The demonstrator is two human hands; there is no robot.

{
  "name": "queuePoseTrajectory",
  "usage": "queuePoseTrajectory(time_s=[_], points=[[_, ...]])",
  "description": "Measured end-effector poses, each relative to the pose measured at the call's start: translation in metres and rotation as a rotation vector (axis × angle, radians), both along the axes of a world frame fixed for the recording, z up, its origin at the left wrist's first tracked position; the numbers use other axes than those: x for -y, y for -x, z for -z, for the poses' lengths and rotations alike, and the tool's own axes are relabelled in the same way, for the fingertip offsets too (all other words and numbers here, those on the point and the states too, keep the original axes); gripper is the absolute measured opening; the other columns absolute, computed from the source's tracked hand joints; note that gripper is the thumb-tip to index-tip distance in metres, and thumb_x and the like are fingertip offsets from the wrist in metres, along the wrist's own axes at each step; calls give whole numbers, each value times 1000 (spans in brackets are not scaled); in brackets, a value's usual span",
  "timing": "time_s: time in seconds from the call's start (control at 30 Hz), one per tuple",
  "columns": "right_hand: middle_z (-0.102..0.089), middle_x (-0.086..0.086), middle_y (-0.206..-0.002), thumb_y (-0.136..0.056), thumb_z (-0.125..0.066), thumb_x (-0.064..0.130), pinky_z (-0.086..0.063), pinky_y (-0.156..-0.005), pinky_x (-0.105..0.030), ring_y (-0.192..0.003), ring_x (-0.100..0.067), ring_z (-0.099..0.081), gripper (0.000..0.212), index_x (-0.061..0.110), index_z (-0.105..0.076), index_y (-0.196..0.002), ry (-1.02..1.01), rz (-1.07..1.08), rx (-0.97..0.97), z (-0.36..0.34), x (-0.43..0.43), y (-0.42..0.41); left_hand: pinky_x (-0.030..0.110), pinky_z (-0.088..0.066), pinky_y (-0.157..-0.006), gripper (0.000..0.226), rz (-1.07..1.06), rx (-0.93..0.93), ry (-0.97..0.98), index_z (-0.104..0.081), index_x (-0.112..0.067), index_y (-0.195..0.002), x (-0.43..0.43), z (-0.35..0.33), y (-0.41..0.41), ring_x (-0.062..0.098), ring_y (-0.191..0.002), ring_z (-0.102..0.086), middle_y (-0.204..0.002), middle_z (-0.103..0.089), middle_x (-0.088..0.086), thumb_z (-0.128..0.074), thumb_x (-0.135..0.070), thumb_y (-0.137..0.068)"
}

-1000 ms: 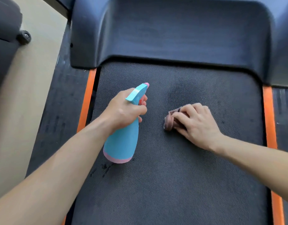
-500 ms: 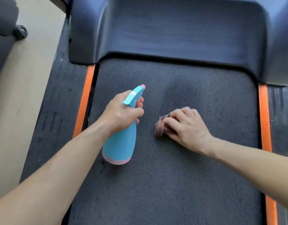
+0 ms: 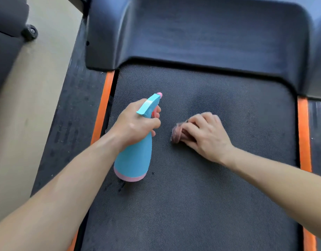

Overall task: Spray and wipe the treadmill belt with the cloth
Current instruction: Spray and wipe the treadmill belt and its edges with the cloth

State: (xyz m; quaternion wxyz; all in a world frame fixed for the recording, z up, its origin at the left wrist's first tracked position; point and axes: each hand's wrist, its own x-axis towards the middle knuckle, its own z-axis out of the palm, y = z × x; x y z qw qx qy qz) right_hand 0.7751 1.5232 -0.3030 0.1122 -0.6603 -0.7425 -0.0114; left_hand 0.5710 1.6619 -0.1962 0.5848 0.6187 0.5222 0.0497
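— Nearer the spray bottle (image 3: 133, 160) than a second earlier, that cloth (image 3: 175, 135)?
— Yes; it had slid leftward on the treadmill belt (image 3: 192, 205), blurred.
— Count, left to right.
— Two orange strips (image 3: 105, 98) edged the belt. One left hand (image 3: 136, 125) gripped the one blue bottle, tilted, nozzle forward. One pink cloth lay bunched on the belt under one right hand (image 3: 206, 136), fingers curled over it, pressing.

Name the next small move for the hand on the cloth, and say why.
Probably slide the cloth across the belt in a short wiping stroke: the right hand grips it bunched against the belt, while the left hand holds the spray bottle off to the side.
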Motion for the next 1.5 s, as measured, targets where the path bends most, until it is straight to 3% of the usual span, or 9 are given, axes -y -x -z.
queuePoseTrajectory(time_s=[0.17,0.3,0.53,0.63,0.73,0.83,1.07,1.27,1.5], points=[[-59,-10,-112,-89,-58,54,-44,-75,-48,-97,-39,-53,39,20,-63,-106,-11,296,23,-1,-90,-23,36,-62,-74,46,-2,-28,11,-73,-21,-108,0,-4,2,20,-59,-71,-105,-73,1,-62,-21,-63],[-54,-12,-119,-91,-59,50,-41,-81,-50,-104,-40,-49,38,19,-58,-112,60,405,57,-8,-123,-29,29,-58,-66,22,-21,-19,8,-70,-17,-95,-4,-3,10,19,-61,-68,-108,-73,4,-67,-9,-76],[-61,-6,-108,-90,-57,51,-41,-80,-47,-98,-36,-54,36,21,-66,-107,56,22,-2,-4,-6,32,21,-56,-60,17,-33,-22,-28,-66,-18,-86,-9,-5,23,18,-67,-67,-110,-72,1,-66,-1,-84],[-59,-9,-108,-90,-59,53,-42,-75,-46,-94,-37,-53,37,20,-64,-106,22,136,45,1,-52,7,17,-52,-57,20,-25,-45,-44,-70,-15,-97,-9,-3,20,17,-61,-67,-114,-72,6,-64,2,-87],[-57,-13,-113,-89,-65,50,-41,-76,-47,-99,-39,-52,37,18,-61,-107,22,379,80,-7,-114,-27,26,-59,-67,40,7,-54,-37,-70,-16,-121,-5,-3,17,18,-59,-69,-109,-72,8,-66,-4,-83],[-56,-14,-111,-89,-66,48,-40,-76,-48,-99,-39,-51,37,16,-60,-106,26,403,130,-10,-104,-31,28,-60,-66,37,3,-43,-28,-71,-17,-116,-3,-3,20,17,-59,-68,-107,-72,6,-67,-6,-81],[-58,-10,-104,-92,-58,54,-43,-75,-48,-95,-36,-53,38,19,-64,-105,44,77,79,0,-11,-4,47,-65,-79,50,-2,-66,-18,-72,-22,-114,2,-8,17,23,-76,-75,-101,-72,-3,-63,-21,-65],[-58,-15,-106,-88,-66,49,-41,-69,-45,-93,-40,-55,37,15,-62,-102,14,422,127,-8,-87,-39,45,-64,-79,51,60,-75,-39,-71,-22,-116,13,-11,-9,18,-64,-73,-103,-73,-1,-64,-19,-66],[-60,-8,-103,-93,-54,50,-40,-74,-45,-92,-34,-55,36,19,-66,-106,0,109,58,-1,29,-11,51,-62,-84,52,145,-88,-67,-71,-24,-113,23,-14,-28,22,-74,-76,-100,-73,-7,-61,-24,-62]])
